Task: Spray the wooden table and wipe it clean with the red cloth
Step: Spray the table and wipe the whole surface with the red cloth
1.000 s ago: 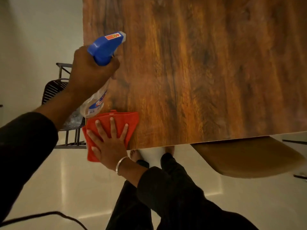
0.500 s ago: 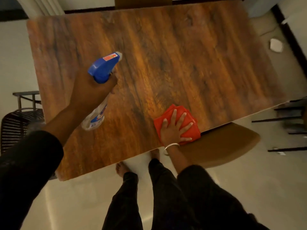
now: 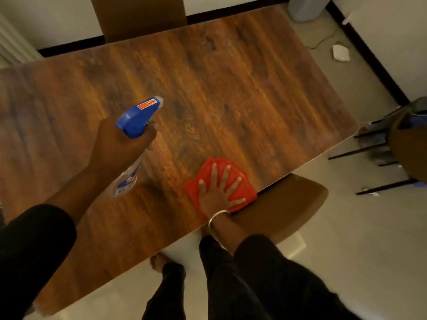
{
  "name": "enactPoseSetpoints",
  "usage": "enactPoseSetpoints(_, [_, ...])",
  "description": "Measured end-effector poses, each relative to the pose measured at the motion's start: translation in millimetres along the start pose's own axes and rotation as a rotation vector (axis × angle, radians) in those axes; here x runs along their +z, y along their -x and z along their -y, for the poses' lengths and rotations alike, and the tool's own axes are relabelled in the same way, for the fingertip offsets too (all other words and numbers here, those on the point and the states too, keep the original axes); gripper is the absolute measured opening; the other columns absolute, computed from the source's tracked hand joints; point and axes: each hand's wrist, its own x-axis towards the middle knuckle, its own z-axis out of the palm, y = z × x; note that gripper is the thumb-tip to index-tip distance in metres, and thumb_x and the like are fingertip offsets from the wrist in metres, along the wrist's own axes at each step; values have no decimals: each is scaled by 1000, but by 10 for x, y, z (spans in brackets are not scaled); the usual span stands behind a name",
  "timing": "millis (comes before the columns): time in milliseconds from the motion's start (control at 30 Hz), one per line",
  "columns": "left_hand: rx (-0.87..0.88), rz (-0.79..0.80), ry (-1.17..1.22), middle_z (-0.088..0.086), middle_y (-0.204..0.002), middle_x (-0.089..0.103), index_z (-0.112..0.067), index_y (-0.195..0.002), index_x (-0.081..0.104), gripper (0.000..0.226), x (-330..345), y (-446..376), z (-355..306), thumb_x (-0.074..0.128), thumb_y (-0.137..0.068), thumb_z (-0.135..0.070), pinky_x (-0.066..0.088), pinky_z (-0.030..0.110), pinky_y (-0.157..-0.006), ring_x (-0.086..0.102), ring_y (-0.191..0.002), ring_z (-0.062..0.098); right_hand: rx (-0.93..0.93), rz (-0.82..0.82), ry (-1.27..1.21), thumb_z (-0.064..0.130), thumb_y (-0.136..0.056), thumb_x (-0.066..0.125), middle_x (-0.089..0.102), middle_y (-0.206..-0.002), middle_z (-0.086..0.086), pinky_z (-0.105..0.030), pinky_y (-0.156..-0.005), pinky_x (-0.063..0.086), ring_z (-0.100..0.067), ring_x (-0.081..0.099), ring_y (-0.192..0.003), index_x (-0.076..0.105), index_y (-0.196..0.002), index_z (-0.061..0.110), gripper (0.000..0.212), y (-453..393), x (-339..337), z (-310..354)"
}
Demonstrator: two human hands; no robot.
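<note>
While we look down from above, the wooden table [image 3: 231, 93] fills most of the view, its long near edge running diagonally from lower left to right. We note a brown chair seat [image 3: 288, 209] tucked partly under that near edge on the right side, and a brown chair back [image 3: 138, 17] at the far edge. Our dark trouser legs [image 3: 231, 285] stand on the pale floor [image 3: 346, 262] just short of the table.

Our left hand [image 3: 120, 148] is raised over the table's left half, fingers wrapped closed around the neck of the spray bottle [image 3: 136, 121]. We see its blue trigger head pointing away and to the right over the tabletop; its clear body with a blue label hangs below the hand. Whether a finger presses the trigger, we cannot tell.

Our right hand [image 3: 219, 190] lies flat with fingers spread wide, palm down on the red cloth [image 3: 245, 190]. It grips nothing. That folded cloth rests on the table, right at its near edge, above the chair seat. A silver bangle [image 3: 217, 215] circles the right wrist.
</note>
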Motion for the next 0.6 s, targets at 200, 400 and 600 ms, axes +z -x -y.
enactPoseSetpoints(200, [-17, 51, -3, 5, -70, 69, -16, -89, 65, 17, 444, -197, -1, 71, -88, -32, 58, 39, -69, 69, -65, 23, 217, -116, -86, 65, -108, 27, -27, -175, 5, -85, -115, -7, -40, -31, -158, -11, -166, 45, 72, -1201, -1262, -505])
enactPoseSetpoints(400, [27, 121, -20, 20, -71, 63, -14, -83, 61, 16, 1207, -531, -274, 73, -87, -24, 52, 31, -60, 61, -59, 14, -14, 2, 50, 77, -102, 23, -39, -169, 12, -83, -110, -18, -36, -41, -152, -21, -161, 52, 78, -869, -737, -543])
enactPoseSetpoints(600, [63, 206, 49, 15, -68, 63, -23, -84, 62, 11, 2054, -820, -647, 71, -88, -28, 55, 32, -62, 64, -59, 20, 90, -4, -19, 77, -102, 25, -34, -171, 14, -85, -112, -13, -37, -38, -154, -14, -162, 55, 75, -1679, -1631, -1048])
